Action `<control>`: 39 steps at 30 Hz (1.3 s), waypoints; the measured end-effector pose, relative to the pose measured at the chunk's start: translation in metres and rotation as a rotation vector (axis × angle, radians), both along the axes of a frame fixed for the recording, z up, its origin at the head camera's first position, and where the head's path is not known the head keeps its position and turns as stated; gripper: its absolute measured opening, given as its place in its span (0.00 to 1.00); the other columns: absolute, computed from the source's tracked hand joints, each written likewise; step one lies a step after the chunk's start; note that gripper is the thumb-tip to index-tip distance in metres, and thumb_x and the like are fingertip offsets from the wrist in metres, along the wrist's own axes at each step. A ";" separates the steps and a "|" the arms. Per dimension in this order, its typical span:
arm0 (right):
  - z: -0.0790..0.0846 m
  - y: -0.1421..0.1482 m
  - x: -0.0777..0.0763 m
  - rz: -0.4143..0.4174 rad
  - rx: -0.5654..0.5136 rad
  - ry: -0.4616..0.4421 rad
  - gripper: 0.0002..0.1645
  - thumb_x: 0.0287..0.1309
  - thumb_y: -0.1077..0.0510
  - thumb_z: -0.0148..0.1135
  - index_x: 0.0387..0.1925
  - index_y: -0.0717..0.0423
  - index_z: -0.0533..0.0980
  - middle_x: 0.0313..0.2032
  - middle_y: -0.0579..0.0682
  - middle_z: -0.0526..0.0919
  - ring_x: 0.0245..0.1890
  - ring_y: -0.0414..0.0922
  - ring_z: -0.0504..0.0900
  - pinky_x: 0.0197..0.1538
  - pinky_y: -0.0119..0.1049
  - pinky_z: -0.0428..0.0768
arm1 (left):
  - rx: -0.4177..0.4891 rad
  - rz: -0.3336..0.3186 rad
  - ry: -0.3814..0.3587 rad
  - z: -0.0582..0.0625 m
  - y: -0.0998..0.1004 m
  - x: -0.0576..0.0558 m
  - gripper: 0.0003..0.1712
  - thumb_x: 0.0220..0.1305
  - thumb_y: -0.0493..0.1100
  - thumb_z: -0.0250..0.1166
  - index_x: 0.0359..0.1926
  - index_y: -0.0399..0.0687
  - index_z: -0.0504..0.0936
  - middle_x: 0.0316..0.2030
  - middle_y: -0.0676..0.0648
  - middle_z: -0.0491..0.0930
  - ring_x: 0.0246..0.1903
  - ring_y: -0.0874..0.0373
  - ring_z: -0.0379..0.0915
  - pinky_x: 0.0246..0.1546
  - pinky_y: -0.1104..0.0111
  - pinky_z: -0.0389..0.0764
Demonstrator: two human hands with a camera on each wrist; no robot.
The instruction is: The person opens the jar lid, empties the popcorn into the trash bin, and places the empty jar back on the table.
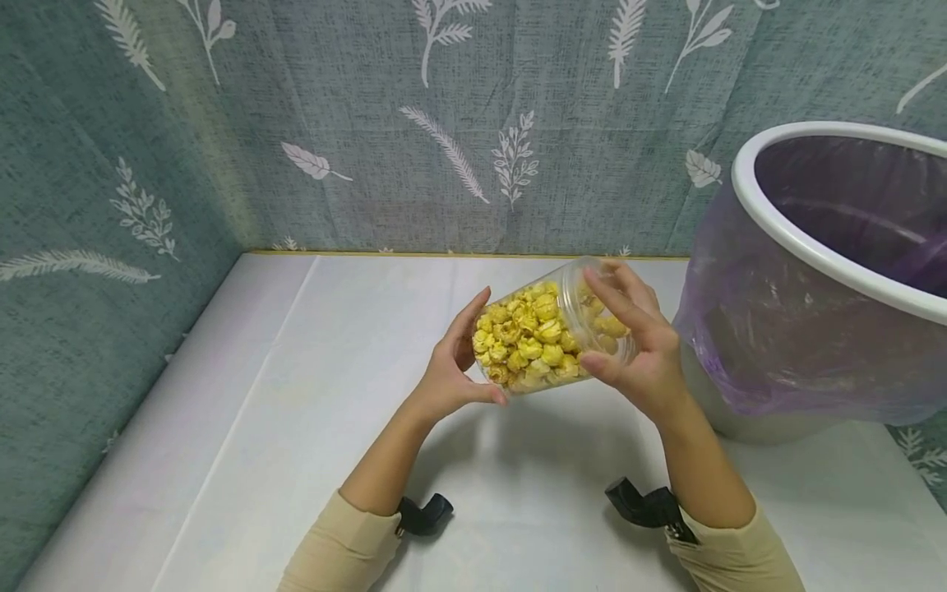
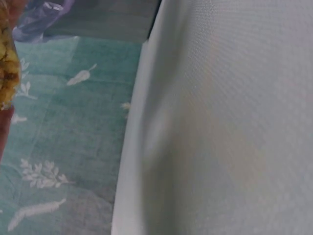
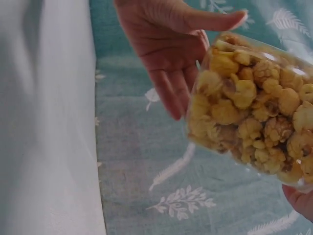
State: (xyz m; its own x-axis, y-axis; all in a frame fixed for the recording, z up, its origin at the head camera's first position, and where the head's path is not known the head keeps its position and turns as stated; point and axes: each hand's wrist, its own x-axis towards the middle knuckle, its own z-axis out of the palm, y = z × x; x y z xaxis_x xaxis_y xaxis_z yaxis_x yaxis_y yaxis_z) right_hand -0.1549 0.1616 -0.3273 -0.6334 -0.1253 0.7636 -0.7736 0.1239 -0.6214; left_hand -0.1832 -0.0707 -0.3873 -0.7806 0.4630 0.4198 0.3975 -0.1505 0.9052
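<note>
A clear plastic jar of yellow popcorn (image 1: 521, 337) is held tilted above the white table, its mouth end raised toward the right. My right hand (image 1: 647, 349) grips it around that end, thumb below and fingers above. At the jar's base is my left hand (image 1: 447, 374), thumb and fingers spread on either side. The right wrist view shows the left hand (image 3: 164, 49) with fairly straight fingers beside the base of the jar (image 3: 259, 107); whether the palm touches is unclear. Only a sliver of the popcorn jar (image 2: 7, 68) shows in the left wrist view.
To the right stands a grey bin with a white rim (image 1: 777, 226) and a purple plastic liner (image 1: 799, 345). The white table (image 1: 296, 460) is bordered by green leaf-patterned cloth (image 1: 355, 197) at the back and left. A black wrist mount (image 1: 425, 515) sits at each sleeve.
</note>
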 end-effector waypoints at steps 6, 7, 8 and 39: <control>0.000 -0.004 0.001 0.001 -0.089 -0.037 0.39 0.50 0.39 0.68 0.61 0.52 0.72 0.62 0.52 0.69 0.67 0.53 0.59 0.66 0.41 0.62 | -0.019 0.051 0.072 0.000 0.004 0.002 0.73 0.33 0.63 0.74 0.74 0.47 0.39 0.72 0.41 0.45 0.69 0.46 0.50 0.63 0.46 0.61; 0.000 -0.005 0.001 -0.008 -0.092 -0.039 0.40 0.50 0.39 0.68 0.61 0.53 0.72 0.62 0.51 0.69 0.67 0.53 0.59 0.66 0.41 0.62 | -0.014 0.046 0.086 0.000 0.005 0.002 0.72 0.35 0.61 0.75 0.73 0.46 0.38 0.71 0.40 0.46 0.67 0.46 0.51 0.63 0.48 0.62; 0.000 -0.006 0.000 -0.019 -0.093 -0.039 0.40 0.50 0.39 0.68 0.61 0.54 0.72 0.61 0.51 0.70 0.67 0.52 0.59 0.66 0.41 0.61 | -0.008 0.037 0.100 0.000 0.006 0.002 0.71 0.37 0.58 0.76 0.73 0.45 0.38 0.70 0.39 0.47 0.67 0.46 0.52 0.63 0.49 0.62; 0.001 -0.006 0.010 -0.013 0.077 -0.017 0.41 0.51 0.32 0.62 0.65 0.39 0.67 0.66 0.56 0.62 0.60 0.49 0.59 0.57 0.37 0.64 | 0.145 0.084 0.274 -0.006 0.009 0.003 0.60 0.39 0.56 0.77 0.68 0.50 0.51 0.62 0.52 0.61 0.59 0.57 0.63 0.57 0.67 0.71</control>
